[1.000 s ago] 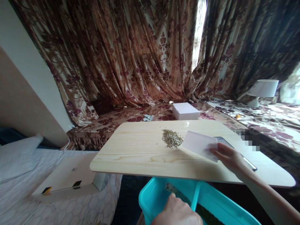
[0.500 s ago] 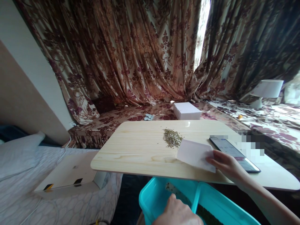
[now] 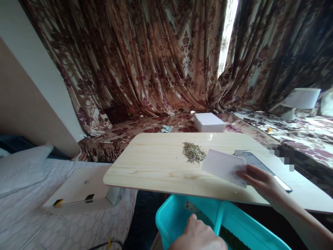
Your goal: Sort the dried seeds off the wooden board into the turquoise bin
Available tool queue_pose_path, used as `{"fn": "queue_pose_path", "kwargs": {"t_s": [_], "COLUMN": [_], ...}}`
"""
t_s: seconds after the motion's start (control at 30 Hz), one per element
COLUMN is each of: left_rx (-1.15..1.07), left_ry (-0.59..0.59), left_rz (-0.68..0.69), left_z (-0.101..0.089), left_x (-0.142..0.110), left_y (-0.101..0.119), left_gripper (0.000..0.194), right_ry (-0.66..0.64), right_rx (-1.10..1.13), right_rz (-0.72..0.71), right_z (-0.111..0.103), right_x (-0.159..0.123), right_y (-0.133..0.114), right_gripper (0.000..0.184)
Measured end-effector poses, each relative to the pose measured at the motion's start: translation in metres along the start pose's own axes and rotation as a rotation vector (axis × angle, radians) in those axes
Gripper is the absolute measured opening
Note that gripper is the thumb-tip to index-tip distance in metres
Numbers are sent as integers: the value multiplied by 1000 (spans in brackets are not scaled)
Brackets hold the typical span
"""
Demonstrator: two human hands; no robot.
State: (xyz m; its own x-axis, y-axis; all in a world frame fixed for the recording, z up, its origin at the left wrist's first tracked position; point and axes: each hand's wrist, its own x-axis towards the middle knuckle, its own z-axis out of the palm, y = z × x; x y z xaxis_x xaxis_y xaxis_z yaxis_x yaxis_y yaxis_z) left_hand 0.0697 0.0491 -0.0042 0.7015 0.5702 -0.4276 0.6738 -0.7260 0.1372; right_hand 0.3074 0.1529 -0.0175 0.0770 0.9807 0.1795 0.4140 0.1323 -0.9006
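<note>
My right hand [image 3: 256, 175] pinches the right end of a thin white card [image 3: 225, 166], held slanted just over the wooden tabletop. Left of the card lies a loose pile of small greenish-brown grains [image 3: 194, 152], which look like seeds or dried flakes. Below the table edge, my left hand [image 3: 199, 234] is closed over a turquoise bin [image 3: 162, 217]; its fingertips are hidden, so what they grip cannot be made out. A divider splits the bin. Some speckled material shows in its left compartment, and something dark green in the right one.
A phone [image 3: 270, 170] lies on the tabletop [image 3: 145, 159], partly behind my right hand and the card. Beyond the table stand a white box [image 3: 209, 119] and a lamp [image 3: 303, 99]. To the left, a flat carton [image 3: 78, 184] rests on the bed [image 3: 96, 225].
My right hand has moved the white card slightly up and to the right, away from the grain pile. My left hand stays over the bin. The whole view has shifted a little.
</note>
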Motion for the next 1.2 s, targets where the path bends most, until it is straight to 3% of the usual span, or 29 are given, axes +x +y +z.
{"fn": "queue_pose_path", "kwargs": {"t_s": [0.1,0.27,0.43,0.8,1.0,1.2], "left_rx": [-18,-28,0,-71,-112,-105], "left_ry": [-27,78,5,-136,-173,-128], "left_rz": [39,4,-45,-111,-113,-117], "left_z": [-8,-2,-4,-42,-45,-38], "left_x": [-3,-3,-5,-18,-19,-17], "left_y": [0,-1,3,15,17,14], "left_gripper": [24,25,22,23,22,18], "right_ry": [124,156,84,-17,9,-87], "right_rx": [16,-5,-28,-50,-61,-19], "right_rz": [46,38,24,-76,-31,-35], "right_z": [0,8,18,27,21,24], "right_x": [15,20,17,8,7,4], "right_y": [11,15,6,5,10,22], "right_gripper": [31,23,20,22,26,39]}}
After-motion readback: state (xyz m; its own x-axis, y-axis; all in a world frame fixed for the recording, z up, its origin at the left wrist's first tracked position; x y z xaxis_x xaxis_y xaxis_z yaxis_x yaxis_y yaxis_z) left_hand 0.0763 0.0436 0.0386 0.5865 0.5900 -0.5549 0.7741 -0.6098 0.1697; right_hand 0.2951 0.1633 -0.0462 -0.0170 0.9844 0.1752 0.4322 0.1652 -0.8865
